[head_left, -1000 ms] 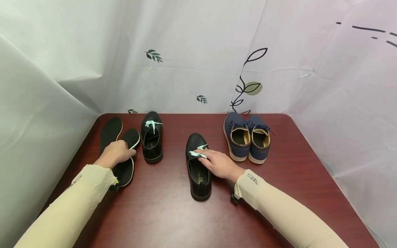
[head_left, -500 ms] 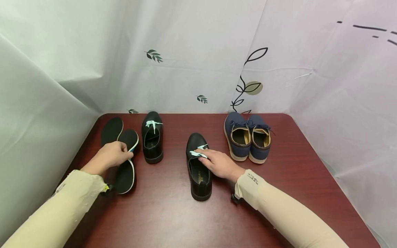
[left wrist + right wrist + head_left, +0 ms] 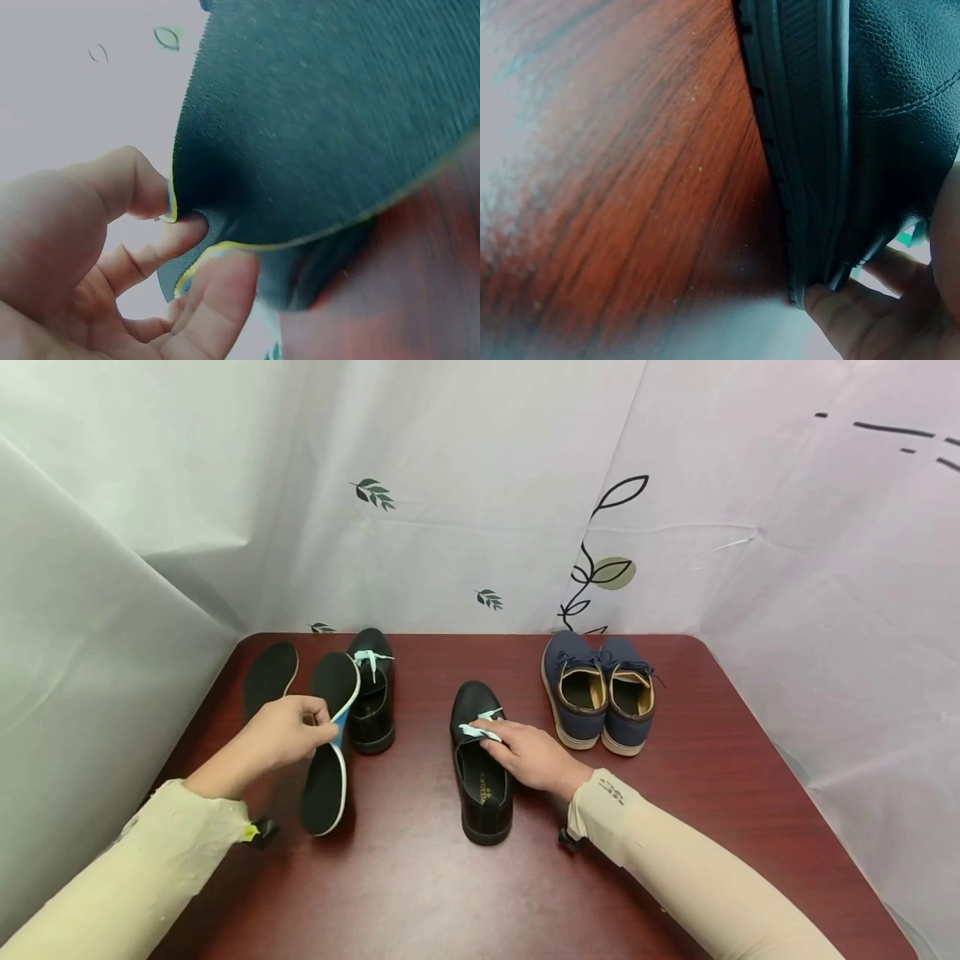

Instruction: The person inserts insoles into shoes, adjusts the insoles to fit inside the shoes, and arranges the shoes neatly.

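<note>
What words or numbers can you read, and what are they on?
No word or number can be read.
Gold lettering inside the middle black shoe: too small.
Dark marks on the right sleeve: too blurred.
Inside the other black shoe: too small to tell.

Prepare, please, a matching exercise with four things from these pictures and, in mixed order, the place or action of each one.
Things:
1. left hand
2. right hand
3. blue shoes
4. lying insole

Places or actions:
a. side by side, far right part of the table
b. touches the nearer black shoe, at its pale laces
c. in the table's far left corner area
d. pinches the raised insole

Right pairs: 1-d, 2-b, 3-a, 4-c
</note>
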The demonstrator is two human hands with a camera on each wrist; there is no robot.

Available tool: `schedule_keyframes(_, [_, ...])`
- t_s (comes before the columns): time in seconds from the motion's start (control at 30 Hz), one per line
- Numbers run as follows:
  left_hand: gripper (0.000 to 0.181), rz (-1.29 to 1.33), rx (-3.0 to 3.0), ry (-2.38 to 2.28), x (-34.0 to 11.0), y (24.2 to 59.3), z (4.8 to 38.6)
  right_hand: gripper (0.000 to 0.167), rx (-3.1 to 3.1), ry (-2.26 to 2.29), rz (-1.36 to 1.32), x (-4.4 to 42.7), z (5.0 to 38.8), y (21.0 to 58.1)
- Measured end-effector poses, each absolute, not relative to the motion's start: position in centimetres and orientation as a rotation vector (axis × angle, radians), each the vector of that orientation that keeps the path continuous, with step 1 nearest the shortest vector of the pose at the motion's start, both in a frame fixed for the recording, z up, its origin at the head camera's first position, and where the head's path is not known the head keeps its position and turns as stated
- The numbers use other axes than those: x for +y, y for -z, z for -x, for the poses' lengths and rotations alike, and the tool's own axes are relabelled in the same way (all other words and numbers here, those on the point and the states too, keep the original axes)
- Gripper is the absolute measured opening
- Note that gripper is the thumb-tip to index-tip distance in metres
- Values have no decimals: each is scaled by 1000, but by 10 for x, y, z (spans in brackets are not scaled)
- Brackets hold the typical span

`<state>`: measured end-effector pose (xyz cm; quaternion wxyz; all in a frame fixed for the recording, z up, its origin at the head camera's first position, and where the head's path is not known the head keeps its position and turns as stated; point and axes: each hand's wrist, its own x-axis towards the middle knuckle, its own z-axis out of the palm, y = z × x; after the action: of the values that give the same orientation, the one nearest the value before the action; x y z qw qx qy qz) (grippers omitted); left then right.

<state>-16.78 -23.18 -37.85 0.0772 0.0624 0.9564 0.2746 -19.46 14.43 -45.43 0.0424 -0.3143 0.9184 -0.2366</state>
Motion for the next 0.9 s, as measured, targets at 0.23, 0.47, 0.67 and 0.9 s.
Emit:
schedule_keyframes(0.23, [13, -263, 2766, -969, -197, 365, 151, 43, 2800, 747, 983, 144, 195, 453])
schedule_keyframes(0.47, [15, -366, 2541, -1166, -166, 362, 136, 43, 2771, 762, 995, 145, 197, 451])
schedule_keyframes(0.67, [14, -484, 2315, -1282, -139, 361, 120, 44, 2749, 774, 974, 147, 198, 449])
schedule_keyframes(0.9, [14, -562, 2124, -1272, -112, 363, 103, 45, 2717, 774, 964, 148, 199, 446])
